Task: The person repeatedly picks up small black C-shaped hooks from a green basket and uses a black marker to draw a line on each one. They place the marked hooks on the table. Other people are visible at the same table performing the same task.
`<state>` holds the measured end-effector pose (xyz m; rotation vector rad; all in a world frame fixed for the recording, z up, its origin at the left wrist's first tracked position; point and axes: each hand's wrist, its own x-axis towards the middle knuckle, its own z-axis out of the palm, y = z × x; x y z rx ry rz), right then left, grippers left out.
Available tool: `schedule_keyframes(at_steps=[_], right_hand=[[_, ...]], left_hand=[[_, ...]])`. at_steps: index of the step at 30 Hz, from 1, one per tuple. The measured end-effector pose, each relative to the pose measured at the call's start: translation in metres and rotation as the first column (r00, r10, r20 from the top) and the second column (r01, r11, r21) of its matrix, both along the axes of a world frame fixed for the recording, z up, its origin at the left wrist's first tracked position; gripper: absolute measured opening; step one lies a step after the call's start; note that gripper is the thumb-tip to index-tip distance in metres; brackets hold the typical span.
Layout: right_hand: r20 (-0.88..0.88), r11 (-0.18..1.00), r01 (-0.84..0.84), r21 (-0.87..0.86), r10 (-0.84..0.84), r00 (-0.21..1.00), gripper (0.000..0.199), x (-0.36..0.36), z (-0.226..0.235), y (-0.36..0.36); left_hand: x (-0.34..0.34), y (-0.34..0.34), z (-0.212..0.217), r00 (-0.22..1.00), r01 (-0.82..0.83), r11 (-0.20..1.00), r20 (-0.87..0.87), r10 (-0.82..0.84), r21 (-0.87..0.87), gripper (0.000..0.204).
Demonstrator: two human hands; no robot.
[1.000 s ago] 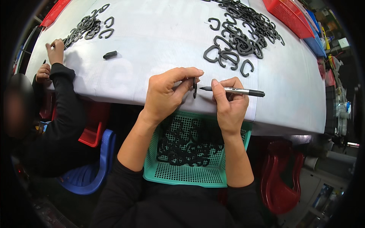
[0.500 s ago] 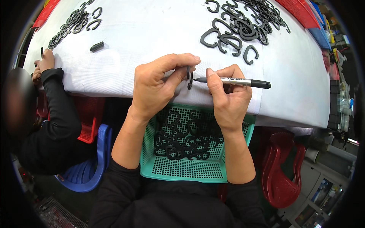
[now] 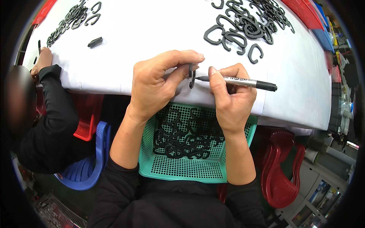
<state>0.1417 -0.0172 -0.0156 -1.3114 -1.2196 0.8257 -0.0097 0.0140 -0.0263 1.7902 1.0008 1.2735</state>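
Between thumb and fingers, my left hand (image 3: 157, 81) pinches a black C-shaped ring (image 3: 192, 78), held edge-on above the table's near edge. My right hand (image 3: 234, 98) grips a marker pen (image 3: 243, 82) with a silver barrel and black ends. Its dark tip points left and meets, or nearly meets, the ring's edge. Below my hands sits a green plastic basket (image 3: 186, 173) with many similar black rings (image 3: 178, 138) inside. A heap of the same rings (image 3: 247, 26) lies on the table at the far right.
The white-covered table (image 3: 125, 41) bears another ring pile (image 3: 72, 19) at far left and a black marker cap (image 3: 95, 42). At left, a person in a dark sleeve (image 3: 53, 98) works. Blue (image 3: 85, 171) and dark red chairs (image 3: 279, 171) flank me; red trays (image 3: 304, 13) stand far right.
The view has shifted slightly. Both hands keep their grips, with the pen tip still at the ring's edge. The other person's hand at left has moved a little.
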Motion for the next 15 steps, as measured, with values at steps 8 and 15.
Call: schedule_keyframes(at_steps=[8, 15], right_hand=[[0.018, 1.0, -0.005, 0.001, 0.005, 1.0, 0.021, -0.0002, -0.0012, 0.0003], [-0.207, 0.992, 0.122, 0.003, -0.119, 0.971, 0.017, 0.0053, 0.0066, -0.0052]], left_hand=[[0.0002, 0.001, -0.0025, 1.0, 0.007, 1.0, 0.011, -0.007, 0.01, 0.027], [0.0013, 0.001, -0.0023, 1.0, -0.03, 0.999, -0.006, 0.03, 0.042, 0.025]])
